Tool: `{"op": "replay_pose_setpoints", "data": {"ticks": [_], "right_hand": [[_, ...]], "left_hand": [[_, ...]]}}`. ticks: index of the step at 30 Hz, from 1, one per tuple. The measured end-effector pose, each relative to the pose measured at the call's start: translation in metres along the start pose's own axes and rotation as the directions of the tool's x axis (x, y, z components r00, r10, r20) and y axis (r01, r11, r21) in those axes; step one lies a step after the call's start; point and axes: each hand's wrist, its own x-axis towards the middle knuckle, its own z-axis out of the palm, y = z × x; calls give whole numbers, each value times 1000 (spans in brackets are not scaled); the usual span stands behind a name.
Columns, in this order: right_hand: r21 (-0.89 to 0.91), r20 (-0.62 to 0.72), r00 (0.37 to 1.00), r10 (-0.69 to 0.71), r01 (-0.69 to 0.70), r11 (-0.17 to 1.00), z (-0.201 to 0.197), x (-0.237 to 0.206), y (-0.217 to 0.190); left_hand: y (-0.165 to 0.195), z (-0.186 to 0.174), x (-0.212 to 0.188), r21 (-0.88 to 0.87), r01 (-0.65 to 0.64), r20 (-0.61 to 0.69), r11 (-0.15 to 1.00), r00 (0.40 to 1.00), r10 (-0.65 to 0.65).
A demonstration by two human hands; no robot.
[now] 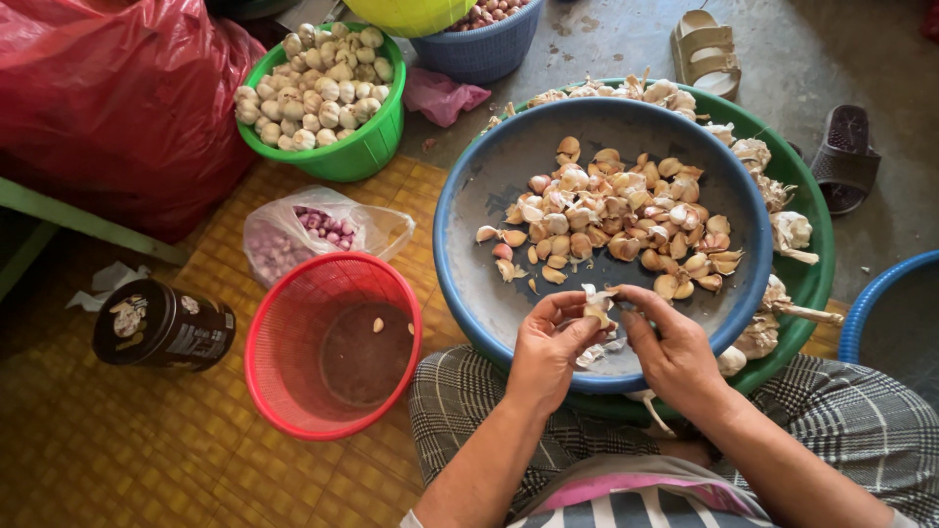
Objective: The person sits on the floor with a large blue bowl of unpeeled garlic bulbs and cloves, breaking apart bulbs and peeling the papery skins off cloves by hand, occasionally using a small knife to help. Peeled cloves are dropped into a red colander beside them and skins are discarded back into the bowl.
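Garlic [599, 305] sits pinched between our left hand [550, 347] and right hand [675, 350], just above the near rim of the blue bowl [469, 210]. We'd best peel with thumbs, letting skin drop clear of the loose cloves [616, 220].

Garlic cloves [616, 220] in basin [479, 196] — basket [333, 342] left of it

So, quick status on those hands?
Both hands, left and right, pinch one garlic clove. Loose cloves in blue bowl. Nothing in the way.
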Motion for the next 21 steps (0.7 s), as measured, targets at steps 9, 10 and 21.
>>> {"op": "replay_pose_setpoints", "data": {"ticks": [9,10,21], "right_hand": [[242,136,974,183,-212,947,-19,14,-1],[256,142,975,171,-203,945,-21,12,-4],[348,348,910,225,-349,870,-14,2,-19]], "left_hand": [[3,5,0,71,-38,-50,997,998,41],[4,6,0,92,-38,-70,995,997,44],[9,14,-7,289,-97,-89,952,988,128]]}}
